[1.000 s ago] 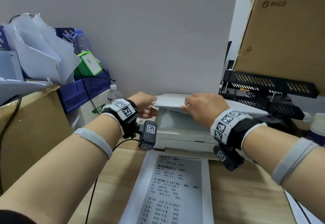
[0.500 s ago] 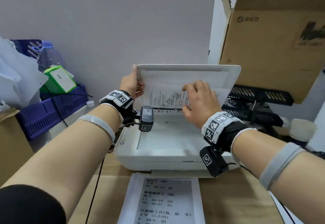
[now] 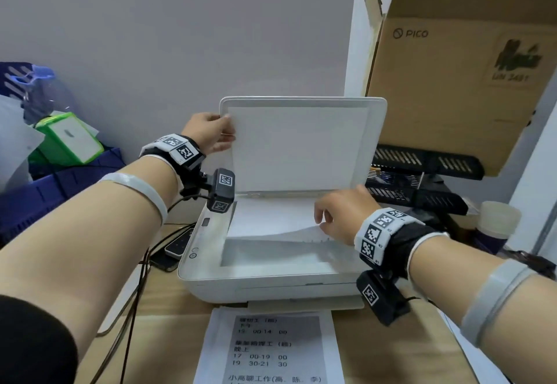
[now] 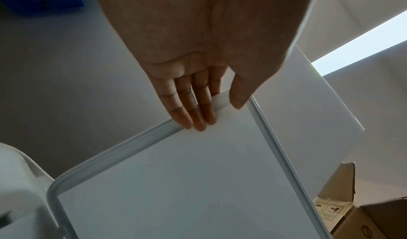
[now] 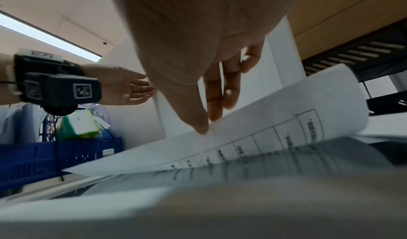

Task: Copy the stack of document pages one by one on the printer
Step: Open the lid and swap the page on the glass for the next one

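Observation:
The white printer point(image 3: 271, 281) sits mid-desk with its lid point(image 3: 301, 148) raised upright. My left hand point(image 3: 211, 134) pinches the lid's upper left corner, thumb on the inner face and fingers behind; the left wrist view shows that hand point(image 4: 198, 117) on the lid rim point(image 4: 114, 152). My right hand point(image 3: 324, 220) pinches the near right edge of a document page point(image 3: 271, 220) lying face down on the scanner glass point(image 3: 271, 254), curling it upward. In the right wrist view, thumb and forefinger of the right hand point(image 5: 207, 122) hold the page point(image 5: 286, 117), its printed table underneath. A printed copy point(image 3: 271, 344) lies before the printer.
A PICO cardboard box point(image 3: 452, 67) sits on black letter trays point(image 3: 422, 166) close to the lid's right. A blue crate point(image 3: 60, 190) with a green box point(image 3: 69, 139) stands left. Cables point(image 3: 135, 293) and a small black device point(image 3: 177, 245) lie left of the printer.
The lid has swung from almost closed to upright in my left hand. My right hand has dropped from the lid's underside to the page on the glass and lifted its edge.

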